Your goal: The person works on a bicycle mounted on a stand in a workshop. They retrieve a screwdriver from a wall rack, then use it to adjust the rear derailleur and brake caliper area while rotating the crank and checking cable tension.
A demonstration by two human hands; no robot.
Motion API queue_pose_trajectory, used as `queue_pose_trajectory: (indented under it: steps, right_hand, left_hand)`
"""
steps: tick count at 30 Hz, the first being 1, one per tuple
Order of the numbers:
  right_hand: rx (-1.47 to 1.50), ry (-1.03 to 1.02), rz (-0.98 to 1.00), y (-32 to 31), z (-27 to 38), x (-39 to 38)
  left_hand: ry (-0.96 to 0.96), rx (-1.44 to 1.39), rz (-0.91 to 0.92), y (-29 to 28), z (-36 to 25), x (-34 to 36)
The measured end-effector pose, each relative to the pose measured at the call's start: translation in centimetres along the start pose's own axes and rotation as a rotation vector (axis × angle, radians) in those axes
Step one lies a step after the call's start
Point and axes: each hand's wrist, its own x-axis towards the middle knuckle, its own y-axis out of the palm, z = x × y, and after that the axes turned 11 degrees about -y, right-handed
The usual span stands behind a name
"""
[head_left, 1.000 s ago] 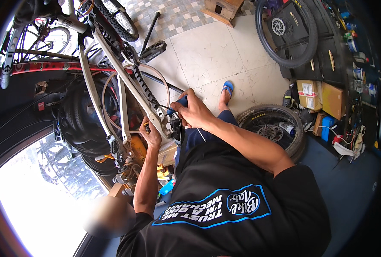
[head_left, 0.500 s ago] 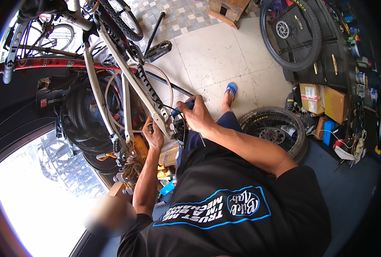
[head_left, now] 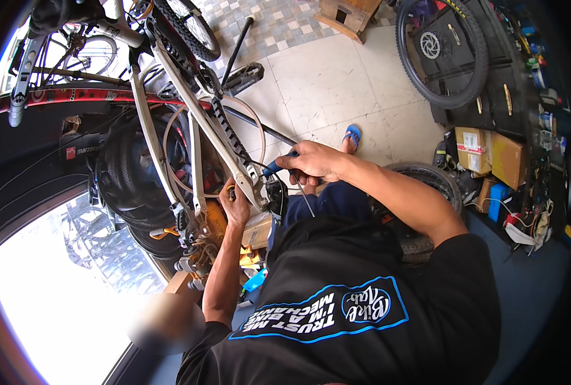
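A pale bicycle frame (head_left: pixel 212 138) slants down from the upper left toward me, a black ribbed guard (head_left: pixel 228 133) along one of its tubes. At its near end hangs a black rear derailleur (head_left: pixel 277 196). My right hand (head_left: pixel 316 162) is closed around a blue-handled tool (head_left: pixel 273 168), just above and beside the derailleur; the tool's tip is hidden. A thin cable (head_left: pixel 303 196) hangs below that hand. My left hand (head_left: pixel 235 208) is closed at the other side of the frame end, with a small dark and yellowish thing at its fingers, too small to name.
A red bar (head_left: pixel 93 95) and stacked black tyres (head_left: pixel 115 163) lie beyond the frame at left. At right are a wheel (head_left: pixel 441 54) against a black cabinet, another tyre (head_left: pixel 433 183), and cardboard boxes (head_left: pixel 473 149). A pedal (head_left: pixel 244 78) juts over the tiled floor.
My right hand has turned and shifted slightly right and up, still holding the blue-handled tool. My left hand stays at the frame end. The whole view has shifted a little.
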Motion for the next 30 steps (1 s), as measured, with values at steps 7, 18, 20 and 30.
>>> queue_pose_trajectory:
  steps: [7,18,20,30]
  right_hand:
    - [-0.035,-0.046,-0.080,1.4,-0.5,-1.0]
    - [0.151,-0.191,-0.198,2.3,-3.0,-0.1]
    - [0.453,-0.003,-0.249,3.5,-2.3,-0.5]
    - [0.207,0.249,-0.350,4.9,-1.0,0.7]
  left_hand:
    - [-0.033,0.009,0.067,-0.5,1.2,0.6]
    - [-0.231,-0.123,-0.038,0.5,0.5,-0.9]
    - [-0.191,-0.129,-0.048,0.6,1.3,-0.9]
    - [-0.087,-0.154,-0.057,0.9,-0.9,-0.6]
